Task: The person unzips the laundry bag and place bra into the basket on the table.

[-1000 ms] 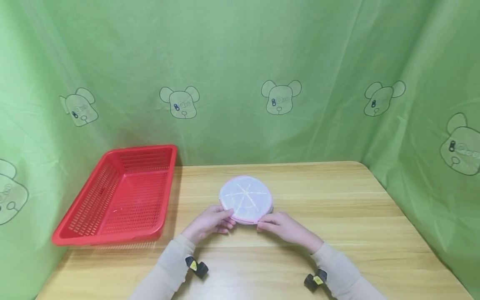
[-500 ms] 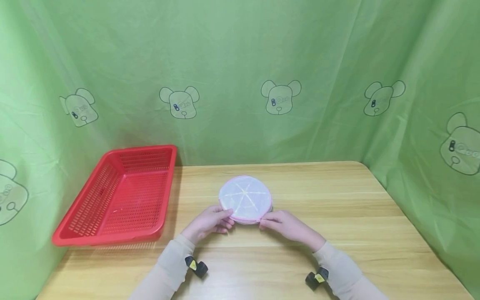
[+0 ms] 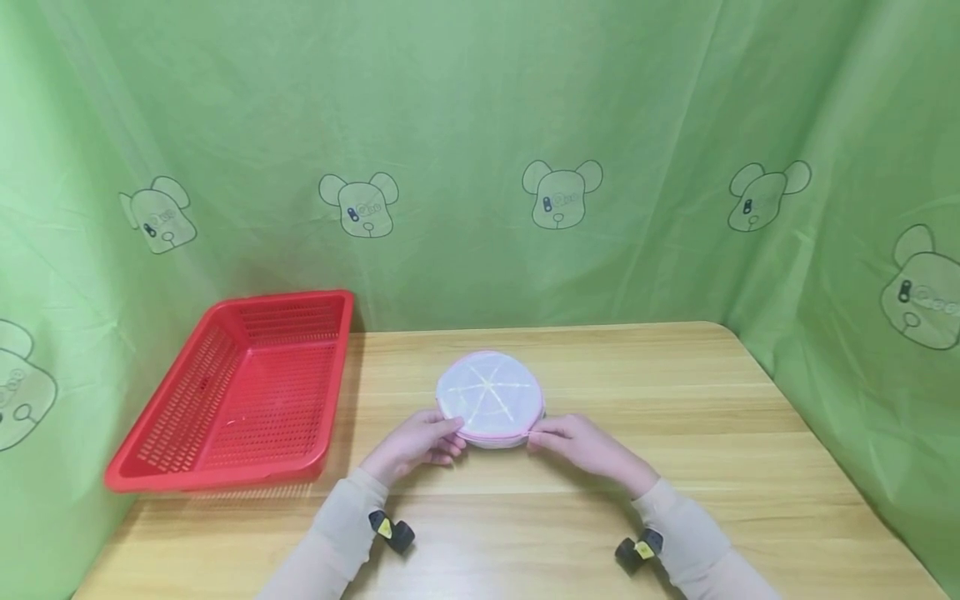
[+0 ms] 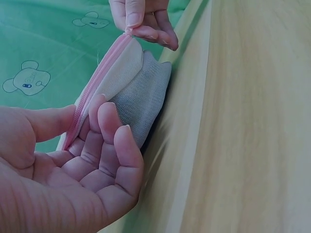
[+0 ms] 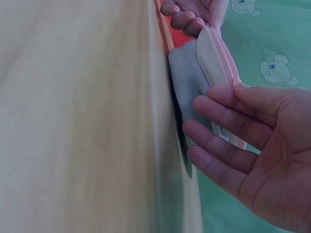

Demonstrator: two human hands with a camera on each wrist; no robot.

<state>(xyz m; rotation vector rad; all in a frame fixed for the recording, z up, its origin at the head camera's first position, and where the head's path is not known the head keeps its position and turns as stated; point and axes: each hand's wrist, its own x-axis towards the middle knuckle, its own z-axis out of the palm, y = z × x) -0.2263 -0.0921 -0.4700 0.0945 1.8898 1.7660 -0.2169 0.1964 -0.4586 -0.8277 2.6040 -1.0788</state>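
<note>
Pouch [image 3: 489,393] on table [image 3: 750,467], midway across, nearer the far edge. Left hand [image 3: 416,446]: fingers pinching its rim, probably to brace it. Right hand [image 3: 573,448]: fingers pinching the zip [image 4: 99,75], likely to tension the seam between grips. Basket [image 3: 330,417] by left edge.
</note>
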